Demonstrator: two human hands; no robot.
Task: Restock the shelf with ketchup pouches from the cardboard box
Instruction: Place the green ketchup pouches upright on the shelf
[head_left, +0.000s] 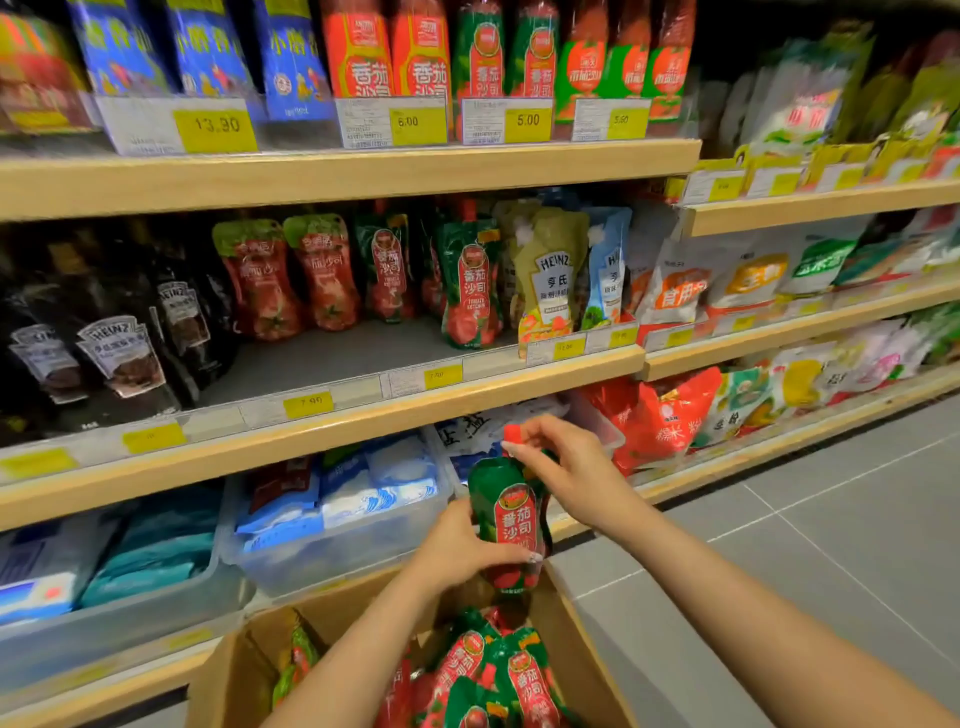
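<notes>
Both hands clamping one green-and-red ketchup pouch (511, 525) above the open brown cardboard box (234, 670): left hand (462, 545) gripping its body, right hand (563, 467) pinching the red cap. Probably mid-transfer; next it's needing lifting into the gap on the wooden middle shelf (332, 358).
</notes>
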